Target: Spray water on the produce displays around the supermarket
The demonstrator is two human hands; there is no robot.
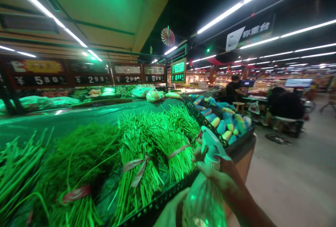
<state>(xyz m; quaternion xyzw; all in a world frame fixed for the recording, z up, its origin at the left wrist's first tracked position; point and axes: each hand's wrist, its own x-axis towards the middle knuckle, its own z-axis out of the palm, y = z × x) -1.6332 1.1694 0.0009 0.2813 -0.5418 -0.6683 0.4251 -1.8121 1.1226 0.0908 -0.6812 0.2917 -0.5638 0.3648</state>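
Note:
A clear spray bottle with a pale spray head stands upright at the lower middle right. My right hand is wrapped round its neck, thumb on the near side and fingertips showing by the trigger. Low at the bottle's left side, my left hand lies against its body; its fingers are mostly hidden behind it. Just left of the bottle are tied bunches of long green stems, banded with pale tape. Further left lies a feathery green bunch with a reddish band.
A black crate edge runs along the stall's front. Wrapped, elongated produce fills the section at the right corner. Price signs hang behind the greens. Two people are by counters at the right, beside the aisle floor.

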